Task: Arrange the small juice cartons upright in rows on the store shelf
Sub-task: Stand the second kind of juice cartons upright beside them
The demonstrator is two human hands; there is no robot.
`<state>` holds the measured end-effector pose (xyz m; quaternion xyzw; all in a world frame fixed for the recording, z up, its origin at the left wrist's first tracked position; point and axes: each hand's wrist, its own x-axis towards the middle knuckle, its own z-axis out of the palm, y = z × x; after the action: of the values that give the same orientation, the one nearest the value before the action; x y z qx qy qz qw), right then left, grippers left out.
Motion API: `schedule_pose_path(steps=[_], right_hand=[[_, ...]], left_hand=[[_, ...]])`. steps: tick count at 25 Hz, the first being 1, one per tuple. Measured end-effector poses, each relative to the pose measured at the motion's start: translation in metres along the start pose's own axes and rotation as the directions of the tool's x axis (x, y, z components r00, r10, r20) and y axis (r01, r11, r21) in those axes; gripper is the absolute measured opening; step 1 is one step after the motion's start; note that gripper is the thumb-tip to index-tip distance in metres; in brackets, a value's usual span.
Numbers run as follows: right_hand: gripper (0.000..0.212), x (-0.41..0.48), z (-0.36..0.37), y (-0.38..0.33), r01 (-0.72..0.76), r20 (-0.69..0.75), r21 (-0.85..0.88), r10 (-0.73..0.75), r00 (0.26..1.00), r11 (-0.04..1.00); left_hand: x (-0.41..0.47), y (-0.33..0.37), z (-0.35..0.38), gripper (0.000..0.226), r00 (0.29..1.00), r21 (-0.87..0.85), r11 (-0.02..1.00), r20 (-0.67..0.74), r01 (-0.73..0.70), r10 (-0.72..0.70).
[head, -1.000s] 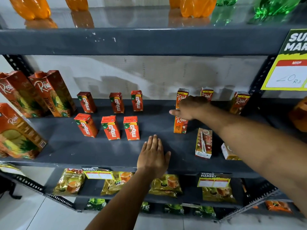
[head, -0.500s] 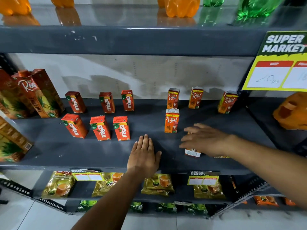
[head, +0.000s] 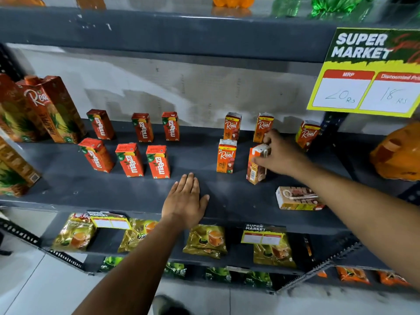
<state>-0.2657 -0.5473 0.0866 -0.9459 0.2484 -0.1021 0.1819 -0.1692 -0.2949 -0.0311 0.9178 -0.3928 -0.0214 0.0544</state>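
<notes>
Even, fairly bright light with soft shadows on the back wall (head: 204,92), wide-angle bending and slight blur at edges.

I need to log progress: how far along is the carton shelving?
Done: six Maaza cartons stand in two rows, and four Real cartons stand upright. In hand: the right hand is setting a fifth carton down. Left: one carton lying flat.

The right hand (head: 278,155) holds a small Real carton (head: 256,165) upright on the shelf (head: 113,189); the left hand (head: 185,202) lies flat.
</notes>
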Motion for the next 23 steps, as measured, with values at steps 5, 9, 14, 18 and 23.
schedule_pose_path(steps=[5, 9, 14, 18, 23], right_hand=[[0.077, -0.001, 0.014, -0.006, -0.140, -0.019, -0.095, 0.139, 0.990, 0.986], [0.094, 0.007, 0.004, -0.016, -0.204, 0.066, -0.136, 0.215, 0.974, 0.969], [0.048, 0.014, -0.014, -0.026, -0.085, 0.176, -0.280, 0.138, 0.975, 0.956], [0.054, 0.021, -0.029, -0.025, 0.367, 0.422, -0.478, -0.158, 0.893, 0.798], [0.049, 0.021, -0.035, -0.013, 0.631, 0.448, -0.536, -0.445, 0.776, 0.561]], left_hand=[[-0.008, 0.004, 0.005, 0.071, 1.000, -0.016, 1.000, 0.001, 0.019, -0.019], [-0.006, 0.002, 0.004, 0.072, 1.000, -0.008, 1.000, -0.010, 0.008, -0.008], [-0.005, 0.002, 0.005, 0.072, 1.000, -0.022, 1.000, -0.007, 0.001, -0.001], [-0.006, 0.001, 0.005, 0.073, 1.000, -0.030, 1.000, -0.006, 0.005, -0.006], [-0.006, -0.002, 0.006, 0.073, 1.000, -0.029, 1.000, 0.000, 0.006, -0.006]])
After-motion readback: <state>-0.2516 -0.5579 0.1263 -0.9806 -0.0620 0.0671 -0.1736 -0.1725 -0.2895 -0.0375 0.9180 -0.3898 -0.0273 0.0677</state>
